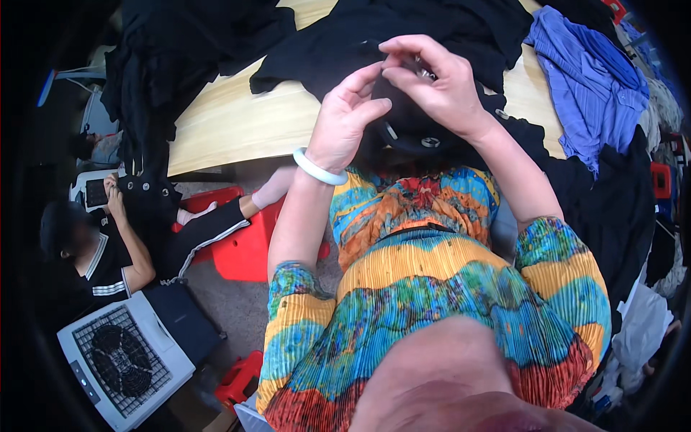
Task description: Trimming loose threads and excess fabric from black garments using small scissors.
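Black cloth, a garment (410, 115) with large shiny buttons, lies in my lap and against the table edge in front of me. My left hand (349, 115), with a pale bangle on its wrist, has fingers and thumb bent around a fold of this cloth. Close beside it, my right hand (443, 90) is curled, its thumb and forefinger near the left fingertips. Something small and shiny shows inside the right hand, too hidden to name. One shiny button (430, 142) sits on the cloth below my hands.
More black garments (403, 36) lie across the pale wooden table (245, 122). Blue-violet clothes (586, 86) are heaped at the right. At the left sits another person (93, 252) handling black cloth. A red stool (248, 248) and a white-framed fan (126, 360) stand on the floor.
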Demonstrator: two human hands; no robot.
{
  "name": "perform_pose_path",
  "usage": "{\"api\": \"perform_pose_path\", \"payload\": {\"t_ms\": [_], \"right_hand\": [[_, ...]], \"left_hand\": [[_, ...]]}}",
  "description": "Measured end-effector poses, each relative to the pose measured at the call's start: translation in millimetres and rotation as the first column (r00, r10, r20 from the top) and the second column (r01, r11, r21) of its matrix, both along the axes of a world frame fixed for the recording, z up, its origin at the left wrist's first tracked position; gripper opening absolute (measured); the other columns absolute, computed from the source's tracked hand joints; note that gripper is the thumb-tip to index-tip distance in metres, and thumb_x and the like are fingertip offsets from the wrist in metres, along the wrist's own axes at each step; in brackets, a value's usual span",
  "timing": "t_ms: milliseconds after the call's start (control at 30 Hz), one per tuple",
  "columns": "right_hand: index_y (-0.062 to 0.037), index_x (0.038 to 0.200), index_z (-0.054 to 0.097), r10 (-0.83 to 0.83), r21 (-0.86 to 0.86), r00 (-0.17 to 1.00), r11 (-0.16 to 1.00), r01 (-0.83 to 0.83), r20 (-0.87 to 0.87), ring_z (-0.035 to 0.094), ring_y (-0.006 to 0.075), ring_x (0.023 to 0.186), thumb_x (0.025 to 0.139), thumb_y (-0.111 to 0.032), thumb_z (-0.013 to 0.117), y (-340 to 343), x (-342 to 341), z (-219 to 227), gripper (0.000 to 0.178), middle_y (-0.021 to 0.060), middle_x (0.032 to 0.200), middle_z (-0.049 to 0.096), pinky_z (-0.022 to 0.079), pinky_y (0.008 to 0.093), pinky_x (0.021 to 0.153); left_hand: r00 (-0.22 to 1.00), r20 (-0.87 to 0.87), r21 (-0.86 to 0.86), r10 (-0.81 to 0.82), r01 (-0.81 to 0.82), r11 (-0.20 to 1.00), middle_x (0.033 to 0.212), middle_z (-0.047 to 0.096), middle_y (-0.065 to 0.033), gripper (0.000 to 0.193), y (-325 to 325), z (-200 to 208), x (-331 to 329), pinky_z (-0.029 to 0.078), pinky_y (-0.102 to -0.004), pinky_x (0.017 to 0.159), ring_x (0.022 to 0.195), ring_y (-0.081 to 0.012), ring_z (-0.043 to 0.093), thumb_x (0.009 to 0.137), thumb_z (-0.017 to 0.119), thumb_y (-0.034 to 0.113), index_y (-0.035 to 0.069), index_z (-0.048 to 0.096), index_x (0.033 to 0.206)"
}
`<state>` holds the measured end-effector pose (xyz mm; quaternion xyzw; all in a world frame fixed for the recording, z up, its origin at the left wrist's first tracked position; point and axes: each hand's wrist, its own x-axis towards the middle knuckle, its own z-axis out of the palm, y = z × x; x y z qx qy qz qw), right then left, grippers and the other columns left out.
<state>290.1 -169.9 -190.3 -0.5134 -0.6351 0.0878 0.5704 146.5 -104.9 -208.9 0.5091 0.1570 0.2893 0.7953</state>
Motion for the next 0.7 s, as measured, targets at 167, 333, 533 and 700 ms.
{"api": "perform_pose_path", "payload": {"t_ms": [167, 333, 533, 700], "right_hand": [[0.0012, 0.093, 0.056, -0.048, -0.096, 0.91, 0.995, 0.009, -0.412, 0.053, 0.0058, 0.076, 0.076, -0.007, 0.059, 0, 14, -2, 0.019, 0.0018, 0.079, 0.057, 0.042, 0.0171, 0.071], [-0.004, 0.103, 0.052, -0.07, -0.288, 0.88, 0.955, -0.078, -0.471, 0.039, -0.0021, 0.052, 0.08, -0.019, 0.056, -4, 14, -15, 0.028, -0.001, 0.078, 0.058, 0.027, 0.0124, 0.042], [-0.0047, 0.114, 0.043, -0.015, -0.359, 0.757, 0.887, -0.292, -0.653, 0.045, 0.0001, 0.061, 0.076, -0.01, 0.059, -15, -9, -33, 0.042, 0.0006, 0.09, 0.055, 0.03, 0.0123, 0.044], [-0.0045, 0.104, 0.051, -0.029, -0.322, 0.725, 0.908, -0.269, -0.688, 0.041, -0.0009, 0.056, 0.073, -0.004, 0.06, -13, -8, -34, 0.033, -0.0014, 0.083, 0.054, 0.031, 0.0125, 0.047]], "left_hand": [[0.997, 0.082, -0.11, 0.001, 0.008, 0.994, 0.114, 0.048, -0.0098, 0.043, 4, 0, -4, 0.037, -0.0224, 0.088, 0.103, -0.012, 0.046, 0.074, 0.046, -0.009, -0.002, 0.042, 0.117], [0.989, 0.142, -0.11, 0.048, -0.032, 0.993, 0.105, 0.052, -0.0077, 0.045, 4, -4, -6, 0.035, -0.0225, 0.089, 0.097, -0.0112, 0.049, 0.077, 0.046, -0.005, 0.0, 0.037, 0.121], [0.987, 0.114, -0.002, 0.116, -0.116, 0.993, 0.098, 0.055, -0.0068, 0.046, 0, -13, -1, 0.038, -0.0212, 0.084, 0.091, -0.0101, 0.051, 0.08, 0.049, -0.002, 0.002, 0.034, 0.123], [0.985, 0.072, 0.187, 0.159, -0.17, 0.968, 0.096, 0.055, -0.0062, 0.048, -1, -17, -3, 0.04, -0.0205, 0.08, 0.089, -0.0095, 0.051, 0.078, 0.05, -0.005, 0.003, 0.035, 0.124]]}}
